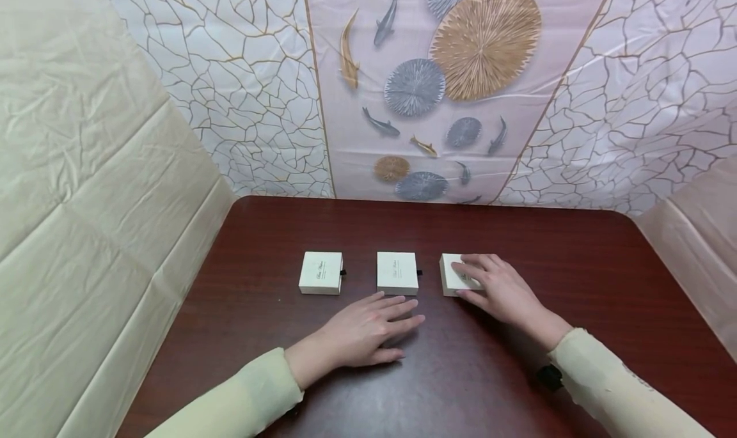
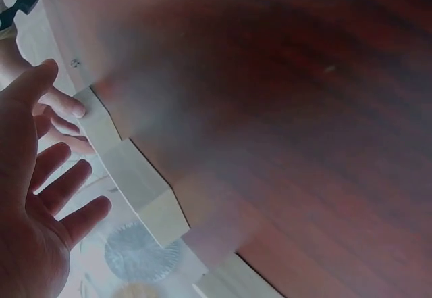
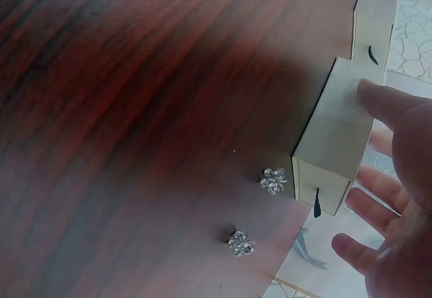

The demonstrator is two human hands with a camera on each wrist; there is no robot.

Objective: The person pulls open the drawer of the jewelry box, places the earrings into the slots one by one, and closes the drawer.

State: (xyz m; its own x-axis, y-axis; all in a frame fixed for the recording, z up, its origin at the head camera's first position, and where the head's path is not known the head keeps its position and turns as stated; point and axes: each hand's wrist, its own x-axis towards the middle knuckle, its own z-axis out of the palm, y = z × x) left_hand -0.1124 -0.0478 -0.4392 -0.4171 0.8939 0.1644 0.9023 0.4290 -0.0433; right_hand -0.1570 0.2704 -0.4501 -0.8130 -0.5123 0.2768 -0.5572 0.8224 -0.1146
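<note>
Three small cream-white boxes with dark lettering stand in a row on the table. My right hand (image 1: 502, 291) holds the right box (image 1: 453, 273), its thumb at the front face and its fingers over the top toward the back edge. A black pull tab (image 3: 317, 203) hangs from that box's end. My left hand (image 1: 368, 332) is held with spread fingers in front of the middle box (image 1: 397, 270), holding nothing, its fingertips near the front edge. Farther left stands the left box (image 1: 320, 270). Two sparkling flower-shaped pieces (image 3: 273, 180) lie beside the right box.
Dark red-brown wood makes up the table (image 1: 276, 227). Behind it hangs a patterned cloth (image 1: 368, 137) with fish and round motifs, and plain beige cloth (image 1: 86, 188) covers the left side. A black wrist device (image 1: 549, 377) sits at the right sleeve.
</note>
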